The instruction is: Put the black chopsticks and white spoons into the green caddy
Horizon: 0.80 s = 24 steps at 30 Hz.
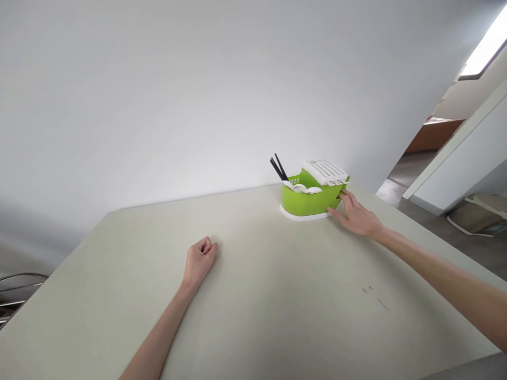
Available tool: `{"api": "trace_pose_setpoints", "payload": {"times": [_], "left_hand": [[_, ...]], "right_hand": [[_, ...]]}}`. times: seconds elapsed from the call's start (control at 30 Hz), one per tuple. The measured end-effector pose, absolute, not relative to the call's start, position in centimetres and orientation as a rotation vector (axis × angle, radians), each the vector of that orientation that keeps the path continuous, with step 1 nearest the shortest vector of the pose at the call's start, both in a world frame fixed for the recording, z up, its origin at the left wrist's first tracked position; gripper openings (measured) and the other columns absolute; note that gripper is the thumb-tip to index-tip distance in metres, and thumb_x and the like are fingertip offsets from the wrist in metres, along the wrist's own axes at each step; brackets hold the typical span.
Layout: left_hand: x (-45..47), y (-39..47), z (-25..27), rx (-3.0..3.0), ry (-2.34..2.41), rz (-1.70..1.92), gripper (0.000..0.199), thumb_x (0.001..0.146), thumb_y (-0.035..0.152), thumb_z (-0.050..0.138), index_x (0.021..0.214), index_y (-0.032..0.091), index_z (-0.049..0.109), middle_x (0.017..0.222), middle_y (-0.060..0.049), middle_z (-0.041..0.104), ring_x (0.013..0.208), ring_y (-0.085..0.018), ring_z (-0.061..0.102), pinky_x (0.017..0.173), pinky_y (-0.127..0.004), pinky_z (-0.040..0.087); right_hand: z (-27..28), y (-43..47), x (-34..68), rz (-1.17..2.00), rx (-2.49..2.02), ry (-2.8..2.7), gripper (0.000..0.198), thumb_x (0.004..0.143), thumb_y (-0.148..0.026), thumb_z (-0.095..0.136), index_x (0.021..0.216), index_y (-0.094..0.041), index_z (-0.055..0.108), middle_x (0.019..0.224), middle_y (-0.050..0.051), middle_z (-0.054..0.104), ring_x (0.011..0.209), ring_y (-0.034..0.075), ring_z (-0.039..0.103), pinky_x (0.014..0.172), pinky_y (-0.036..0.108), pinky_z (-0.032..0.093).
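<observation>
Toward the back right of the table is a green utensil holder (pixel 304 205) with a white base and a slotted white lid over its right part. Black chopsticks (pixel 279 168) lean out of its open left part, beside white spoons (pixel 301 188). My right hand (pixel 356 217) is at the holder's right end, its fingers at an opening in the side and its thumb against the lower wall. The fingertips are partly hidden there. My left hand (pixel 200 258) rests on the table in a closed fist, apart from the holder, with nothing visible in it.
The pale table (pixel 253 295) meets a plain wall (pixel 190 95) behind the holder. Its right edge drops to a grey floor (pixel 396 177), where a bag-like object (pixel 479 216) lies. Metal bars (pixel 19 287) show beyond the left edge.
</observation>
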<state>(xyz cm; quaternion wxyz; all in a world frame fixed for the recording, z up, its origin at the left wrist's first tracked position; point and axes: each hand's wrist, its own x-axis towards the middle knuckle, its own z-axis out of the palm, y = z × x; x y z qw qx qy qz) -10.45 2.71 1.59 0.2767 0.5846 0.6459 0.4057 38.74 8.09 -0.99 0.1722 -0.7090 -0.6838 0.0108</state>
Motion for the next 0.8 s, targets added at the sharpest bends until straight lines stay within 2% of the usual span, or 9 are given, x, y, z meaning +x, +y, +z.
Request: {"api": "trace_pose_setpoints", "payload": {"times": [0.23,0.37,0.47,0.57,0.67,0.73,0.77,0.8], "left_hand": [[-10.7,2.7,1.4,1.571,1.739,1.074,0.038,0.079,0.034,0.057,0.069,0.024,0.022,0.065,0.005,0.021,0.061,-0.012,0.019,0.055,-0.025,0.019],[-10.7,2.8,1.5,1.567,1.732,1.083,0.039,0.078,0.034,0.058,0.069,0.024,0.022,0.065,0.005,0.021,0.061,-0.012,0.019,0.055,-0.025,0.018],[-10.6,2.8,1.6,1.552,1.725,1.099,0.039,0.078,0.034,0.059,0.069,0.024,0.022,0.065,0.005,0.021,0.061,-0.012,0.019,0.055,-0.025,0.018],[-10.7,2.8,1.7,1.506,1.721,1.131,0.040,0.077,0.034,0.060,0.069,0.024,0.022,0.065,0.005,0.021,0.061,-0.012,0.018,0.055,-0.025,0.017],[-10.8,2.8,1.7,1.448,1.714,1.177,0.042,0.076,0.033,0.062,0.068,0.024,0.021,0.065,0.006,0.021,0.060,-0.012,0.017,0.054,-0.025,0.016],[-11.0,2.9,1.5,1.394,1.709,1.222,0.044,0.075,0.032,0.063,0.068,0.024,0.020,0.064,0.006,0.019,0.059,-0.011,0.016,0.054,-0.025,0.015],[-11.1,3.0,1.4,1.354,1.706,1.259,0.046,0.074,0.031,0.064,0.067,0.024,0.019,0.064,0.006,0.018,0.059,-0.011,0.015,0.053,-0.025,0.014],[-11.2,3.0,1.2,1.307,1.698,1.303,0.048,0.074,0.031,0.065,0.067,0.024,0.018,0.063,0.006,0.016,0.058,-0.011,0.015,0.053,-0.026,0.013]], "right_hand": [[-1.2,8.8,41.1,0.060,-2.064,-1.909,0.075,0.102,-0.072,0.031,0.155,-0.019,0.036,0.174,0.019,0.026,0.133,0.039,0.060,0.088,0.049,0.058],[-1.5,8.7,40.9,0.053,-2.074,-1.902,0.074,0.103,-0.071,0.028,0.157,-0.020,0.033,0.176,0.018,0.020,0.131,0.039,0.061,0.082,0.049,0.059],[-1.9,8.0,40.2,-0.038,-2.092,-1.854,0.076,0.102,-0.069,0.033,0.157,-0.017,0.030,0.172,0.025,0.023,0.115,0.039,0.069,0.073,0.047,0.057],[-2.5,6.8,38.9,-0.195,-2.108,-1.688,0.078,0.097,-0.066,0.046,0.153,-0.014,0.034,0.160,0.030,0.036,0.100,0.038,0.071,0.067,0.044,0.053],[-3.4,5.5,37.7,-0.236,-2.015,-1.599,0.059,0.092,-0.055,0.056,0.132,-0.013,0.049,0.139,0.030,0.050,0.096,0.036,0.067,0.064,0.043,0.047],[-3.8,4.7,36.7,-0.079,-1.907,-1.576,0.028,0.089,-0.044,0.056,0.105,-0.021,0.053,0.113,0.020,0.060,0.080,0.028,0.061,0.062,0.040,0.042],[-3.8,4.4,36.2,0.024,-1.855,-1.566,0.016,0.087,-0.039,0.055,0.091,-0.025,0.048,0.097,0.012,0.060,0.071,0.023,0.055,0.061,0.037,0.040],[-3.8,4.2,35.5,0.130,-1.805,-1.552,0.016,0.085,-0.035,0.054,0.080,-0.027,0.041,0.081,0.004,0.054,0.064,0.020,0.047,0.059,0.035,0.037]]}}
